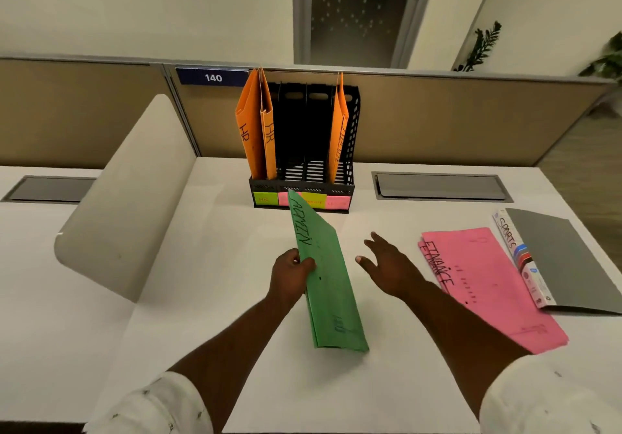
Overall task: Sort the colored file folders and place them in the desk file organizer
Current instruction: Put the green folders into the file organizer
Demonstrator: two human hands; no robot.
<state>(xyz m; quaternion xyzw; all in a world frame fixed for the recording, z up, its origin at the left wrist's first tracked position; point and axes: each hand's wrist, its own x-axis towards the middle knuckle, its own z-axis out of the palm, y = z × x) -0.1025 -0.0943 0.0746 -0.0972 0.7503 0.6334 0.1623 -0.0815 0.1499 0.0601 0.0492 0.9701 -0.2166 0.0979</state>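
Grips the green folder (328, 285) with the left hand (291, 275): thumb on the upper face, fingers curled underneath at the left edge. Holds it on a slant over the desk (202, 282), long side pointing away, with "ADMIN" written toward the far end. Cannot tell whether the near corner touches the desk. Reaches with the far corner up to the front of the organizer (354, 130), across the coloured labels (266, 199) there, not inside any compartment.

Stretches both forearms forward out of white sleeves (151, 406). Holds the right hand (387, 265) spread, palm down, fingers straight and relaxed, just right of the folder and apart from it, gripping nothing.

Has, at the back of the desk, two orange folders (255, 123) marked "HR" upright in the leftmost compartment, and one more in the rightmost. Has, to the right, pink folders (488, 285) marked "FINANCE" lying flat, and just beside them a grey folder (565, 258) with a "SPORTS" booklet (518, 255) along its left edge.
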